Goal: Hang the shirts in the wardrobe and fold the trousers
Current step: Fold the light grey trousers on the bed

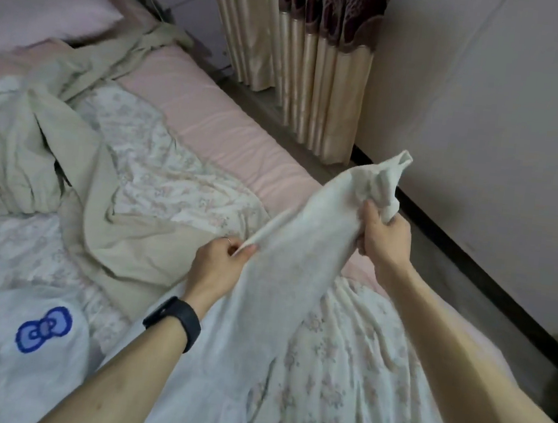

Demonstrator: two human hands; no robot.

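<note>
Currently, the left hand [220, 263] is pinching an edge of the white garment [296, 247] and the right hand [385, 238] is gripping its bunched end. Spreading it open is probably coming next.

No txt, nos. or brand names you can read here. Only mark: a blue bow [44, 328] on the white cloth [46, 380] at bottom left, a picture w/o letters. The black wristband [173, 320] on your left wrist shows a dark face, nothing legible on it.
</note>
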